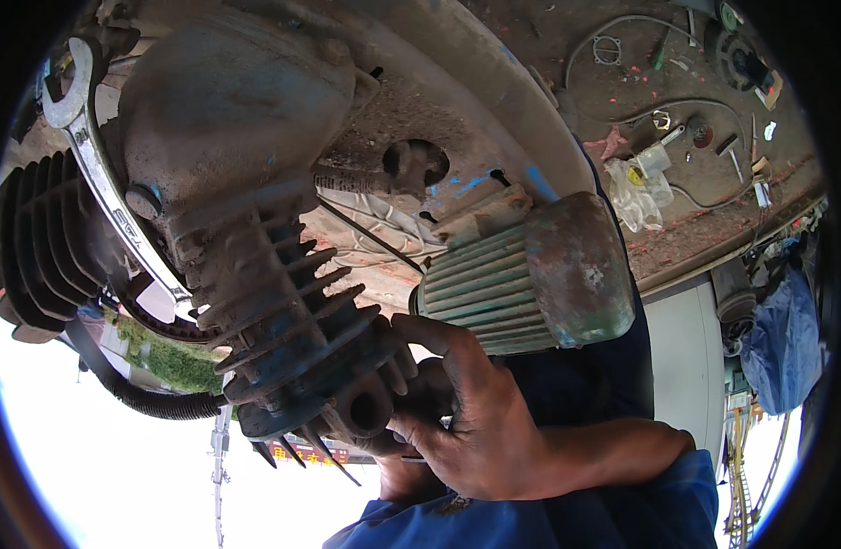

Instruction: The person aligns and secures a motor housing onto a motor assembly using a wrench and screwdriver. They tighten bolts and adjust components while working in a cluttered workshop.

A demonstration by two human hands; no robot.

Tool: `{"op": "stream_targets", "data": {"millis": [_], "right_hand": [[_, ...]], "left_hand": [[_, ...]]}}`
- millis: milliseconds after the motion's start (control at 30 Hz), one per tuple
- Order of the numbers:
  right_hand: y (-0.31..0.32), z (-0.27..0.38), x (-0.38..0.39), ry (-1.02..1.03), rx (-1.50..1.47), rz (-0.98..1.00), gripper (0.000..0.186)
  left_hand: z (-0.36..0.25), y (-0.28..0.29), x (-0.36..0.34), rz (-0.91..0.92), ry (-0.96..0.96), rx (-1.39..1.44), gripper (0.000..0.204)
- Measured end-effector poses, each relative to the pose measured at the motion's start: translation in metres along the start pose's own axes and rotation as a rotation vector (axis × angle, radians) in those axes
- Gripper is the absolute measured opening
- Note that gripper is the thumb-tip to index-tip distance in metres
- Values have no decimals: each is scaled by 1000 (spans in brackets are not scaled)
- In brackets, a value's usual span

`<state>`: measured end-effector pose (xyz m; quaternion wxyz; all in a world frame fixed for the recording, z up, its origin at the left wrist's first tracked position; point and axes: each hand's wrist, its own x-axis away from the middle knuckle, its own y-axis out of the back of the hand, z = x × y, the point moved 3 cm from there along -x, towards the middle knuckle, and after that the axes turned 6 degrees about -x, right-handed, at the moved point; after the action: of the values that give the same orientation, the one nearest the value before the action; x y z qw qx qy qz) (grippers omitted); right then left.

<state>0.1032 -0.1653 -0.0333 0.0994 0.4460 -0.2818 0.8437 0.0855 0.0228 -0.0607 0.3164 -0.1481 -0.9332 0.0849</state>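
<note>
A greasy, finned compressor cylinder (pixel 274 284) slants down from a rounded dark crankcase (pixel 228 101). At its lower end is a cylinder head (pixel 320 403) with a round port. My right hand (pixel 480 412), dirty and curled, has its thumb and index finger closed around a dark part (pixel 429 389) on the side of this head; what that part is, I cannot make out. A patch of skin, apparently my left wrist (pixel 402 478), shows below the head, its fingers hidden behind it. A steel open-end spanner (pixel 118 210) lies along the cylinder's left side, with no visible hand on it.
A green ribbed electric motor (pixel 530 284) sits to the right. Another finned cylinder (pixel 50 242) and a corrugated hose (pixel 164 403) are at left. Clear plastic bags (pixel 640 188), a hammer (pixel 733 157), a ring gasket (pixel 607 50) and cables lie on the dirty ground at upper right.
</note>
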Motion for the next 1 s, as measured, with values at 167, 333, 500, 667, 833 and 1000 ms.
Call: {"op": "stream_targets", "data": {"millis": [167, 333, 500, 667, 833, 1000], "right_hand": [[-2, -3, 1, 16, -125, -60, 73], [-11, -26, 11, -85, -354, -219, 51], [-4, -19, 8, -280, -231, -77, 26], [-3, -23, 10, -268, -156, 76, 23], [-2, -16, 18, -224, -204, 63, 26], [-12, -27, 39, -124, -100, -24, 48]], "left_hand": [[-1, -7, 6, -42, 11, 8, 67], [-5, -8, 8, -88, 20, 14, 68], [-5, -9, 5, -185, 29, 52, 69], [-7, -11, -4, -292, 37, 106, 70], [-9, -17, -3, -306, 60, 131, 71], [-11, -22, -2, -327, 92, 170, 72]]}}
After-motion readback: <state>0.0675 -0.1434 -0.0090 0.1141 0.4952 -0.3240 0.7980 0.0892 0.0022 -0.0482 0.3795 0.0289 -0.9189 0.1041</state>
